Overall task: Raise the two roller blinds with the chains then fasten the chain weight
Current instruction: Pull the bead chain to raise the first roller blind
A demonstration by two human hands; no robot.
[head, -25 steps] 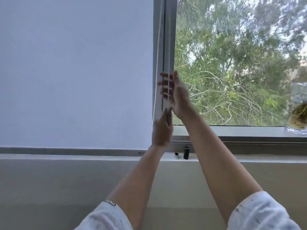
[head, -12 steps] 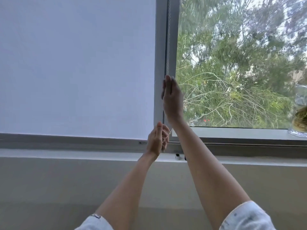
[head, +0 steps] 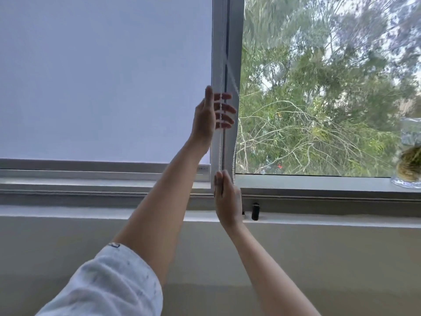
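The left roller blind (head: 102, 76) is white and covers the left pane; its bottom bar (head: 91, 165) hangs just above the window frame. The right pane is uncovered and shows trees. A white bead chain (head: 219, 153) hangs down the central mullion, with a second strand (head: 234, 153) beside it. My left hand (head: 211, 115) is high on the chain, fingers spread, the chain running between thumb and fingers. My right hand (head: 227, 197) is lower, at sill height, closed around the chain. A small black cylinder (head: 255, 210) stands on the ledge just right of it.
A glass vase (head: 410, 156) with something brownish inside stands on the sill at the far right. A pale ledge (head: 68, 215) runs below the window, above a beige wall. White sleeves cover both upper arms.
My right hand has come down the chain from head height to the sill. My left hand has gone up from below to the higher position. The left blind's bottom bar sits a little higher.
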